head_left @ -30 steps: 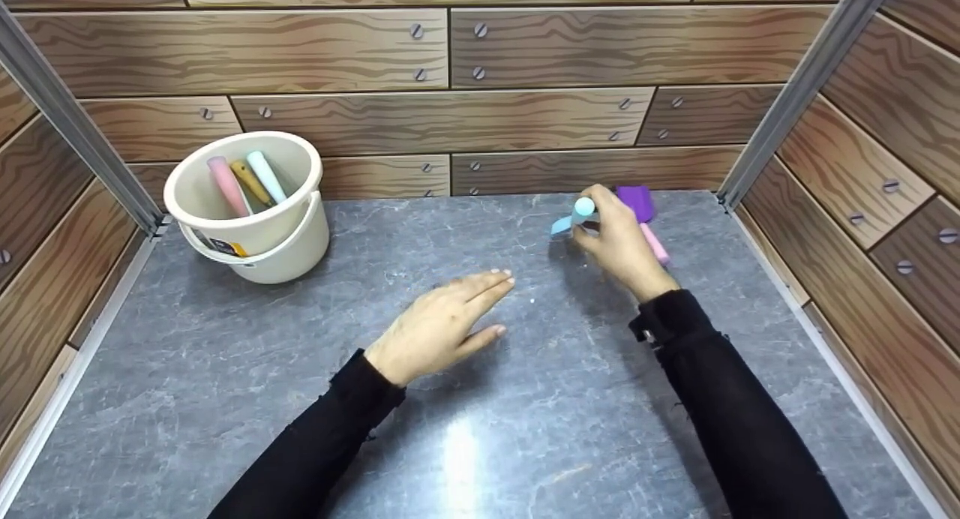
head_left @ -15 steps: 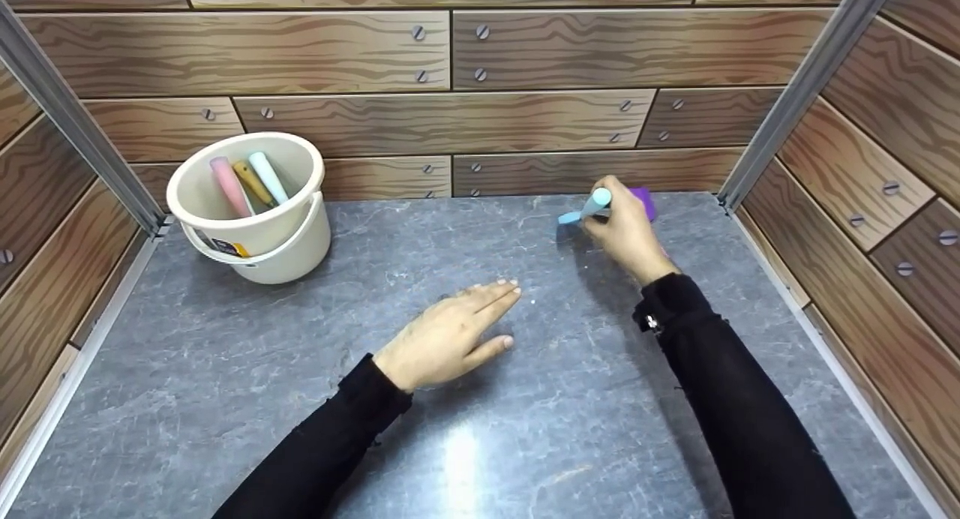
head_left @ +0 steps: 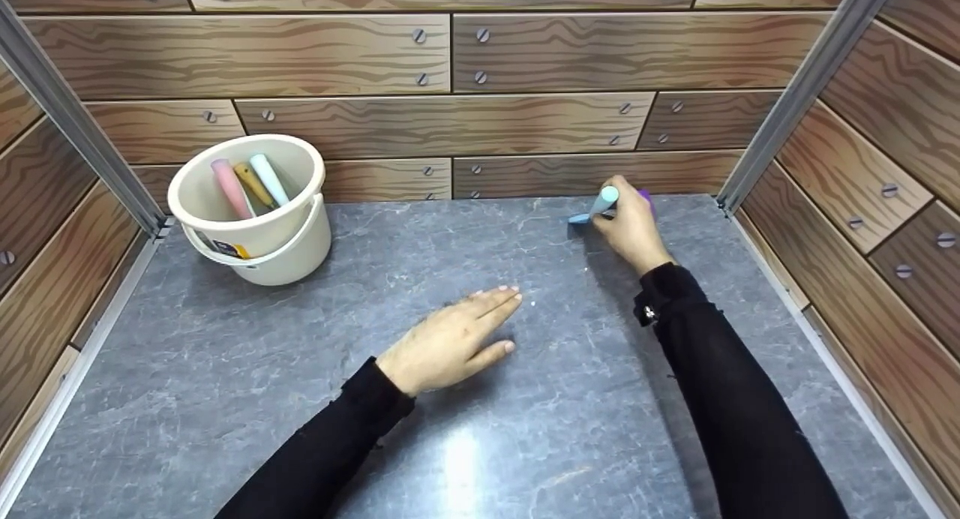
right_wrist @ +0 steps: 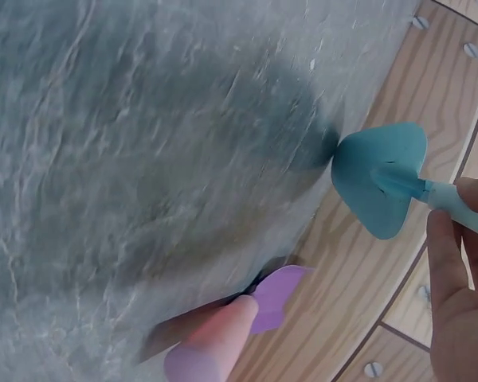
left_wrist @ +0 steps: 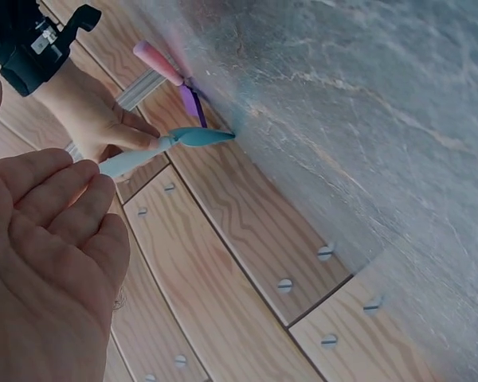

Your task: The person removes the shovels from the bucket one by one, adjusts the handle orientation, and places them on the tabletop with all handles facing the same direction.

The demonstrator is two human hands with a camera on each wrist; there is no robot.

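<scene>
Item 1. My left hand (head_left: 450,339): lies flat on the grey worktop (head_left: 225,399), fingers straight and relaxed, holding nothing; it rests there idle, steadying me as I lean in.

Item 2. My right hand (head_left: 630,226): reached out to the far right of the worktop, fingers curled round the pale handle of a blue spatula (head_left: 596,206). I grip it near the upper end, so the teal blade (right_wrist: 380,177) tilts down to the surface, its edge touching or just above; I cannot tell which.

Item 3. Purple spatula (right_wrist: 275,294), pink handle: lies flat on the worktop just beside the blue one, against the back wall, mostly hidden behind my hand from the head view.

Item 4. Cream bucket (head_left: 251,226): far left corner, well apart from both hands. Three handles, pink, yellow and pale blue, lean upright against its inner wall.
</scene>
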